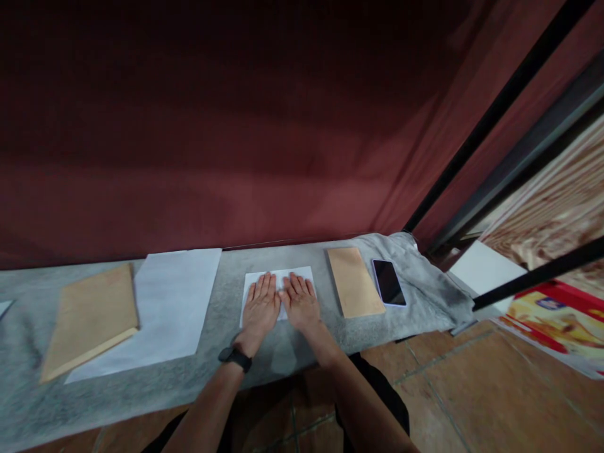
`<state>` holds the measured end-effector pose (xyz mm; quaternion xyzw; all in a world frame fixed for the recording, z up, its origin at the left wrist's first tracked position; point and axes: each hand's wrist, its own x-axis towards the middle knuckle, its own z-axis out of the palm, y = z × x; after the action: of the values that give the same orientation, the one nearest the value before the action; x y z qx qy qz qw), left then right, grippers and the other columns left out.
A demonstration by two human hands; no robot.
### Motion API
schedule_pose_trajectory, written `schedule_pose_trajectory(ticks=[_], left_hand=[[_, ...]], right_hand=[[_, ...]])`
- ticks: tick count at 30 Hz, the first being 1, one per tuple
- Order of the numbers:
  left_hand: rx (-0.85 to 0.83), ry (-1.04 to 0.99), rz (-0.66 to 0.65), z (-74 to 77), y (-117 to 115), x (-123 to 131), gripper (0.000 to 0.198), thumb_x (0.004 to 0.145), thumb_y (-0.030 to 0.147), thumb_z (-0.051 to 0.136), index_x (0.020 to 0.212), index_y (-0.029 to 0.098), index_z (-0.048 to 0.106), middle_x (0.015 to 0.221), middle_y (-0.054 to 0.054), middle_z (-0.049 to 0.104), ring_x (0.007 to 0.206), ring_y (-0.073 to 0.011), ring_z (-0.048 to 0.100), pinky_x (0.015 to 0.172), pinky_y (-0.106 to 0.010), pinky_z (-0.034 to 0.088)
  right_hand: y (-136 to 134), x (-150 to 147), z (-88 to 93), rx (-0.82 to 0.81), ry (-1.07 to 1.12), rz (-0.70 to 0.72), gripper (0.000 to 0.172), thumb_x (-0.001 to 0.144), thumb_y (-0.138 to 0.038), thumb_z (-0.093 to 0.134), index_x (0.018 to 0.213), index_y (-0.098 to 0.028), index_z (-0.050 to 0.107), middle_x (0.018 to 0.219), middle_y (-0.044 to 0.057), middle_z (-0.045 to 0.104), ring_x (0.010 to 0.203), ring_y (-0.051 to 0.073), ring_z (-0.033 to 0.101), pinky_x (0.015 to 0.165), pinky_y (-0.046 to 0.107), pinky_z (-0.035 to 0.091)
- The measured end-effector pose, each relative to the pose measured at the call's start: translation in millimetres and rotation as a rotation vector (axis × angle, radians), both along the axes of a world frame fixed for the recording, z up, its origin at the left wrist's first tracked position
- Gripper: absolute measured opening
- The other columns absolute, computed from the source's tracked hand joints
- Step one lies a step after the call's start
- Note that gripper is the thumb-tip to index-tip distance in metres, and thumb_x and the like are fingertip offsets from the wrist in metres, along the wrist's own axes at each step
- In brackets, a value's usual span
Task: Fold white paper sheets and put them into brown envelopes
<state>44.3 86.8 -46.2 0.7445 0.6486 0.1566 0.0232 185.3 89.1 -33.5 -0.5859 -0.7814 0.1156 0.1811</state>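
"Where is the paper from your end?"

"From my feed, the small white rectangular sheet of paper (280, 277) lies on the long bench draped in grey cloth (234, 270), between its back and front edges. I can't tell whether it is one layer or folded."

"And my hands?"

"Both palm down on it, fingers extended, grasping nothing: the left hand (261, 305) on its left half, the right hand (301, 302) on its right, thumbs close together. How hard they press, I can't tell from here."

"How would I do this well?"

"I'd judge it as flattening. Spread the weight evenly over both palms, and smooth outward from the middle toward the side corners. If both hands slide the same way, the sheet could skid or the soft cloth bunch beneath it."

"Anything in the way?"

"Toward the bench's right end I see a flat tan rectangular board (356, 283), then a dark-screened phone with a pale rim (389, 282). Toward the left lies a large white sheet of paper (184, 308). All are apart from your sheet, so I'd make short strokes."
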Motion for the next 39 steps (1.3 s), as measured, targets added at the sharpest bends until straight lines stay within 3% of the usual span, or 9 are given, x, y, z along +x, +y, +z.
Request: schedule_pose_trajectory(ticks=[5,13,18,23,27,31,35,37,39], left_hand=[[0.026,0.005,0.109,1.7,-7,-21,0.063,0.101,0.035,0.031,0.155,0.003,0.038,0.161,-0.022,0.038,0.153,-0.0317,0.031,0.126,-0.050,0.019],[0.030,-0.007,0.242,3.6,-16,-41,0.065,0.100,0.037,0.032,0.153,0.002,0.039,0.158,-0.024,0.042,0.151,-0.0334,0.034,0.125,-0.052,0.021],[0.026,-0.032,0.263,20.3,-24,-44,0.062,0.096,0.037,0.039,0.147,0.003,0.047,0.146,-0.026,0.055,0.137,-0.0376,0.050,0.114,-0.052,0.038],[-0.003,-0.128,0.270,29.2,-26,-42,0.064,0.091,0.037,0.047,0.144,0.001,0.049,0.123,-0.024,0.067,0.116,-0.0353,0.063,0.106,-0.047,0.045],[-0.045,-0.344,0.378,28.3,-15,-51,0.064,0.081,0.042,0.061,0.136,0.010,0.057,0.099,-0.015,0.073,0.094,-0.0317,0.070,0.088,-0.041,0.053],[-0.164,-0.732,0.438,31.6,-6,-65,0.046,0.064,0.036,0.071,0.107,0.018,0.069,0.069,-0.003,0.071,0.068,-0.0261,0.069,0.064,-0.034,0.051],[-0.362,-1.092,0.385,40.4,-7,-69,0.024,0.058,0.036,0.069,0.075,0.019,0.067,0.058,0.001,0.064,0.053,-0.0179,0.061,0.048,-0.026,0.041],[-0.397,-1.235,0.409,45.5,-10,-67,0.028,0.056,0.038,0.073,0.074,0.019,0.066,0.059,0.003,0.064,0.051,-0.0150,0.059,0.046,-0.024,0.039],[-0.384,-1.373,0.421,50.3,-14,-62,0.031,0.054,0.036,0.077,0.077,0.019,0.065,0.065,0.002,0.067,0.055,-0.0140,0.061,0.049,-0.023,0.043]], right_hand=[[0,18,-4.3,0.031,-0.051,-0.060,0.057,0.109,-0.044,0.037,0.158,-0.014,0.037,0.164,0.016,0.032,0.153,0.031,0.031,0.125,0.053,0.023],[-4,38,-6.7,0.025,-0.067,-0.132,0.063,0.108,-0.043,0.037,0.159,-0.006,0.032,0.164,0.020,0.029,0.153,0.033,0.029,0.125,0.052,0.024],[-9,39,-6.2,0.055,-0.029,-0.159,0.065,0.108,-0.042,0.037,0.160,-0.004,0.028,0.163,0.023,0.026,0.154,0.035,0.027,0.124,0.057,0.024],[-22,25,-5.9,0.086,-0.020,0.018,0.063,0.108,-0.043,0.037,0.160,-0.009,0.030,0.165,0.017,0.026,0.154,0.031,0.027,0.126,0.054,0.022],[-31,17,-9.7,0.059,-0.032,0.074,0.062,0.107,-0.045,0.040,0.159,-0.012,0.034,0.164,0.015,0.031,0.154,0.029,0.029,0.126,0.051,0.024],[-30,20,-9.2,0.066,-0.029,0.072,0.061,0.107,-0.044,0.042,0.158,-0.012,0.036,0.163,0.016,0.032,0.153,0.029,0.030,0.126,0.051,0.025],[-25,23,1.3,0.034,-0.014,0.054,0.057,0.107,-0.042,0.041,0.155,-0.011,0.042,0.163,0.015,0.035,0.153,0.028,0.032,0.126,0.048,0.025],[-25,22,9.1,0.034,0.011,0.069,0.060,0.107,-0.046,0.041,0.155,-0.011,0.041,0.164,0.016,0.033,0.153,0.028,0.030,0.127,0.048,0.025],[-29,18,16.1,0.070,0.037,0.187,0.070,0.104,-0.053,0.046,0.159,-0.012,0.034,0.166,0.015,0.028,0.155,0.027,0.026,0.128,0.048,0.022]])
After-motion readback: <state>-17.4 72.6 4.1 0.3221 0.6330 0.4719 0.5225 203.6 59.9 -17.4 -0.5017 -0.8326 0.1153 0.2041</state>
